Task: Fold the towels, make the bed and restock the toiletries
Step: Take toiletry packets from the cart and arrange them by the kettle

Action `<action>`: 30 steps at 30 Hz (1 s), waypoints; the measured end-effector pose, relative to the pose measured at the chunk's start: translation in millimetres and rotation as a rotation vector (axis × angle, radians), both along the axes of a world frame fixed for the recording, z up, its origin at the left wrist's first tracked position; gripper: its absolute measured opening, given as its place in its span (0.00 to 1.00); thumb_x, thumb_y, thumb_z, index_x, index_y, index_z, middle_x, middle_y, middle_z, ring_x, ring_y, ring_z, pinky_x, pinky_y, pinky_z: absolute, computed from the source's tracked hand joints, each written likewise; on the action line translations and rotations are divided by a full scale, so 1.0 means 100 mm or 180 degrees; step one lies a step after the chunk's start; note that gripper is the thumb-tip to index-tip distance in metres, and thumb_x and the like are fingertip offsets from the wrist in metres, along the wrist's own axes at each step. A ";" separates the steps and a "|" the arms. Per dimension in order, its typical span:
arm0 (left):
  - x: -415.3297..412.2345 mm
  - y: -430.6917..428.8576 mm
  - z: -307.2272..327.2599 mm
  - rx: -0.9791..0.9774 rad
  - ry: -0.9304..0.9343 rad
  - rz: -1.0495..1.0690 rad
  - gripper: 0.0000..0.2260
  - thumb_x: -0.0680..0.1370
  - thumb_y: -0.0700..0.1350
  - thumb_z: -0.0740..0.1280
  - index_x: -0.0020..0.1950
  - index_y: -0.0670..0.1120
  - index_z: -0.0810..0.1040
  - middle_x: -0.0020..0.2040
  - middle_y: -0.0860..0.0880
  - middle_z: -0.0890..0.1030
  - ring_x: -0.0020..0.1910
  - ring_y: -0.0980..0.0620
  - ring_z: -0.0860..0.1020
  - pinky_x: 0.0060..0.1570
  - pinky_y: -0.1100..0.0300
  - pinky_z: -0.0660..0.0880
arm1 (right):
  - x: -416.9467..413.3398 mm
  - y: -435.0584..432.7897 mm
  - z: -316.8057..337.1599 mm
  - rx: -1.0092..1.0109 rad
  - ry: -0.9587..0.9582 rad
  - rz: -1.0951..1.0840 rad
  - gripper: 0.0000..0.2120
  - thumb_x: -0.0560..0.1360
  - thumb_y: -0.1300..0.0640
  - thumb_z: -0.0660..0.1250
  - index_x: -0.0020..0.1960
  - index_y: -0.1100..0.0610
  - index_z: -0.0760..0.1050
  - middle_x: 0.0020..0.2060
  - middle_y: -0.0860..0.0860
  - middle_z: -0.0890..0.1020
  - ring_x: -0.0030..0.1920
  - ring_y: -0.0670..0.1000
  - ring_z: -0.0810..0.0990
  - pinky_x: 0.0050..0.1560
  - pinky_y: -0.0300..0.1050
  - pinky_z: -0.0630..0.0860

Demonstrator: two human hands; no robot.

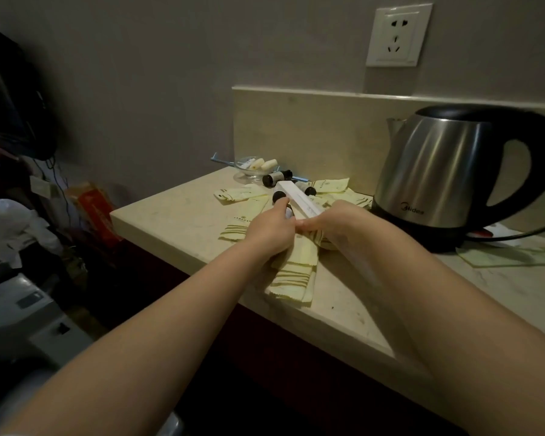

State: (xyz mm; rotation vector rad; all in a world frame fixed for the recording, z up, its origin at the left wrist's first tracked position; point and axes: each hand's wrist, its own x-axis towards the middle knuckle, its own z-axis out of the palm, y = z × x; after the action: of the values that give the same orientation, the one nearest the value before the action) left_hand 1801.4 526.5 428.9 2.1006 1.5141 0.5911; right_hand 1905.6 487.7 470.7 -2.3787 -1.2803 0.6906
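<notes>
Together, both hands, left and right, grip white toiletry box, above yellow sachets.

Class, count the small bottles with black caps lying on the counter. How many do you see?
3 show. One small bottle lies beside the glass dish; a black cap peeks from behind the white box; another sits at the left hand. Others may be hidden under the hands.
</notes>
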 end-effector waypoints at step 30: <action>0.34 -0.42 0.19 -0.1934 -0.3925 -0.0109 0.28 0.65 0.45 0.73 0.63 0.44 0.70 0.50 0.40 0.81 0.48 0.43 0.82 0.52 0.42 0.78 | -0.20 -0.43 -0.16 0.2143 0.2007 -0.0951 0.24 0.70 0.57 0.63 0.66 0.56 0.65 0.52 0.56 0.78 0.51 0.57 0.79 0.57 0.56 0.77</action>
State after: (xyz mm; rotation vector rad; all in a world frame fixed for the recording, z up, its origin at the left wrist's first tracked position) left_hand 1835.7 484.5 447.5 0.9102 0.7501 0.9835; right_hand 1885.4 444.5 454.6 -1.5706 -0.7073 0.6927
